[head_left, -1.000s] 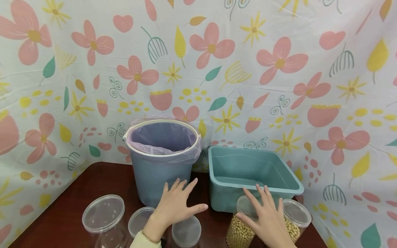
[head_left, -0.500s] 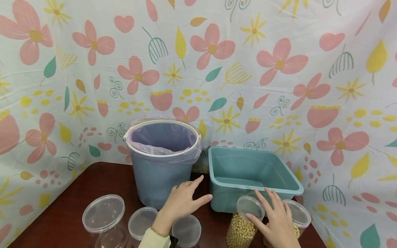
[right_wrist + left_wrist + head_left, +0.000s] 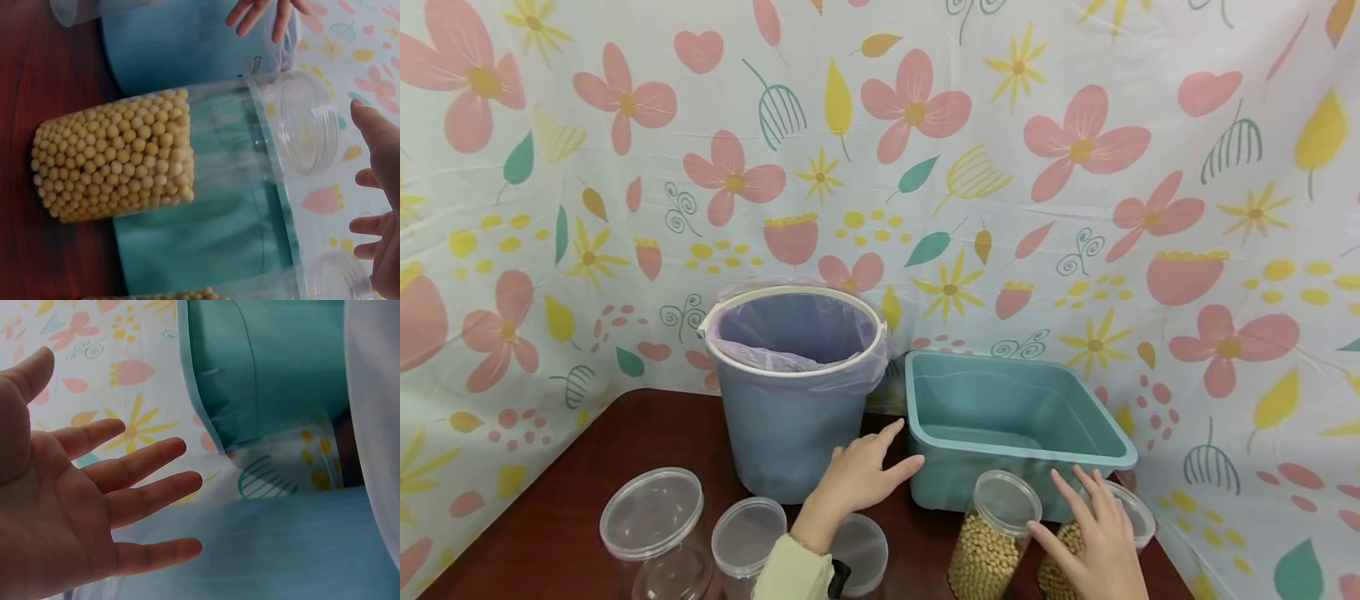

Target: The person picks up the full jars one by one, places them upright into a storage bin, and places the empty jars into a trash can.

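My left hand [image 3: 859, 477] hovers with fingers spread in front of the blue bucket and above a lidded clear jar [image 3: 861, 553]; nothing is in it. In the left wrist view its palm and straight fingers [image 3: 144, 465] show. Over at the right, my right hand [image 3: 1099, 537] hangs with loosely extended fingers above a jar of soybeans [image 3: 1057, 575], which it partly covers. Just left of that hand stands another soybean jar [image 3: 988, 546] with a clear lid [image 3: 306, 122]. The right wrist view shows thumb and fingers apart from this lid.
Behind the jars stand a blue bucket [image 3: 793, 442] lined with a purple bag and a teal basin [image 3: 951, 475]. At the left are a large clear jar [image 3: 653, 512] and a smaller one [image 3: 747, 537]. A flowered sheet [image 3: 880, 167] hangs behind the dark red table [image 3: 557, 508].
Both hands have drifted to the right. The right hand has uncovered the left soybean jar and its lid, and moved over the right one. The jars have stayed in place.
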A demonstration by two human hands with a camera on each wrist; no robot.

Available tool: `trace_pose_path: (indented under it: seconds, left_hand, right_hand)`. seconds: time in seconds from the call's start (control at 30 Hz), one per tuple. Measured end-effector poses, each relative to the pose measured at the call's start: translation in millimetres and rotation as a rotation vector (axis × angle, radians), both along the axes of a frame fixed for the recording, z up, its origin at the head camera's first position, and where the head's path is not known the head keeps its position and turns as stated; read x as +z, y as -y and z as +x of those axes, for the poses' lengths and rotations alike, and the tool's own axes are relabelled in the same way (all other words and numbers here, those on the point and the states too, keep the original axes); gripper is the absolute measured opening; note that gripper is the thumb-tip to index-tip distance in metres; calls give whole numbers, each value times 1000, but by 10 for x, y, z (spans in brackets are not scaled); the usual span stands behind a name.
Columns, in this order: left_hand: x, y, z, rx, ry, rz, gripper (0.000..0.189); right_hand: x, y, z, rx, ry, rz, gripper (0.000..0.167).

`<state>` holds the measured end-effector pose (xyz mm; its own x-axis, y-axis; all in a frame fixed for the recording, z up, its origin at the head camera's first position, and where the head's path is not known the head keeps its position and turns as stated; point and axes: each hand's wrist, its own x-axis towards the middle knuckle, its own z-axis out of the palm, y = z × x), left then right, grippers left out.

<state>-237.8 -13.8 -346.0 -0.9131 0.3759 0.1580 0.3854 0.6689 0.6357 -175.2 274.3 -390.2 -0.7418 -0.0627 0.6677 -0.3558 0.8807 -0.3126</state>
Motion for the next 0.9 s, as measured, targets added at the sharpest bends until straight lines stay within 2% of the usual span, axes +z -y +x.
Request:
trace_pose_path:
  seconds: [0.17,0.3,0.47,0.77,0.9]
  left_hand:
    - [45,-103,-68,-11,43,44,66]
    - [47,-174,-113,13,50,66,67]
    - [14,-233,-174,41,67,89,68]
    - [-76,-327,-388,-17,208,267,67]
    - [-138,-370,-466,-17,289,366,66]
  right_hand:
    - [-40,-69,-2,30,-79,-31,58]
    - [-60,-118,2,33,-139,-54,57]
    - [-91,-173,15,7,-169,-87,55]
    - [-129,-311,35,-29,-184,-149,55]
    - [-155,-365,38,-33,-180,-181,54]
